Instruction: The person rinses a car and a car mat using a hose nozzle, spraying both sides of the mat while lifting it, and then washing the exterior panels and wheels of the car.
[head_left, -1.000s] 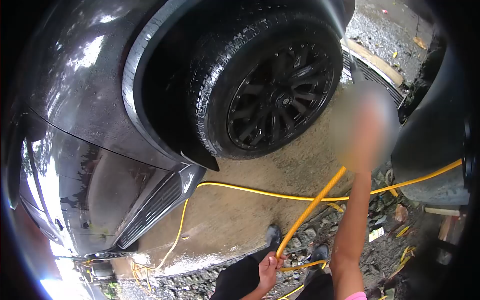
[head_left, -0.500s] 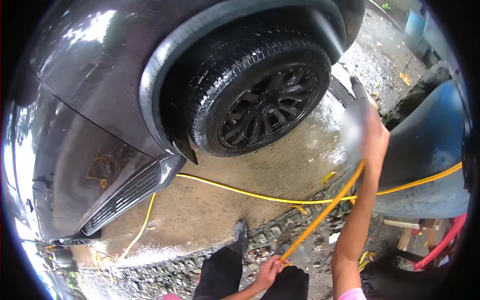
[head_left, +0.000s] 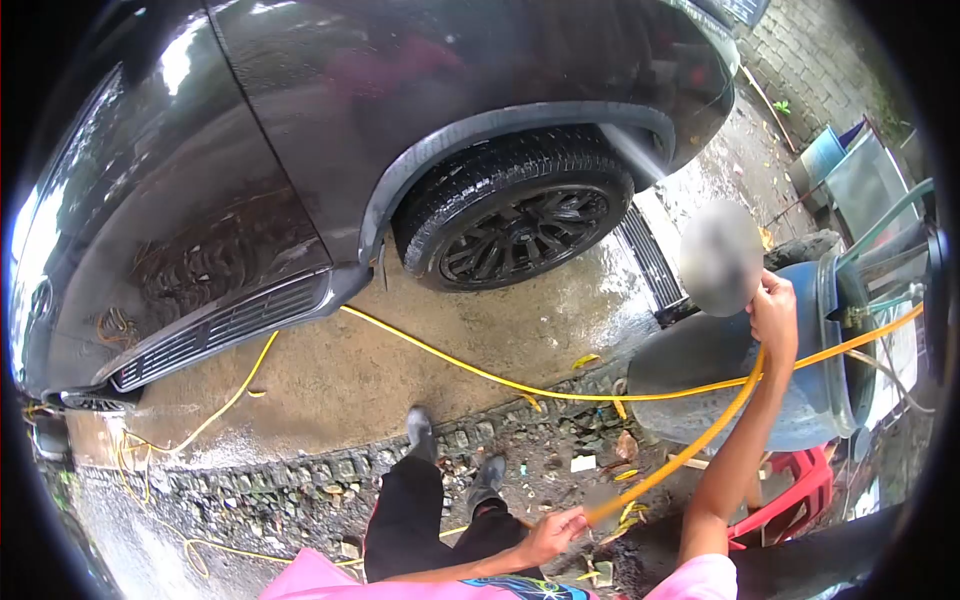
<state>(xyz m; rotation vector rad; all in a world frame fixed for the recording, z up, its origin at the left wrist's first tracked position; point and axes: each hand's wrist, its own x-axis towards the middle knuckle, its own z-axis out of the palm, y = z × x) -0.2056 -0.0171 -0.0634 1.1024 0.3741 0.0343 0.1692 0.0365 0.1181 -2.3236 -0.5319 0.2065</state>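
My right hand (head_left: 775, 318) is raised at the right, its fingers closed round the grip of a spray gun that a blurred patch mostly hides. A white jet of water (head_left: 637, 152) strikes inside the wheel arch (head_left: 480, 125) of a dark, wet car (head_left: 330, 110). Below the arch stands a black-spoked wheel (head_left: 530, 235) with water on its tyre. An orange-yellow hose (head_left: 695, 452) runs down from the right hand to my left hand (head_left: 553, 536), low in front of my body. The left fingers are wrapped round it; a small blur covers part of the hose there.
A blue barrel (head_left: 690, 350) lies close to my right arm, with a yellow hose (head_left: 450, 366) crossing it and the wet concrete. Behind my arm is a red plastic chair (head_left: 800, 490). A metal drain grate (head_left: 650, 255) and rough stone edging (head_left: 330, 475) mark the ground.
The view has shifted back and turned, showing more of the car's side and the barrel. Both hands keep their grip; the jet still hits the front of the wheel arch.
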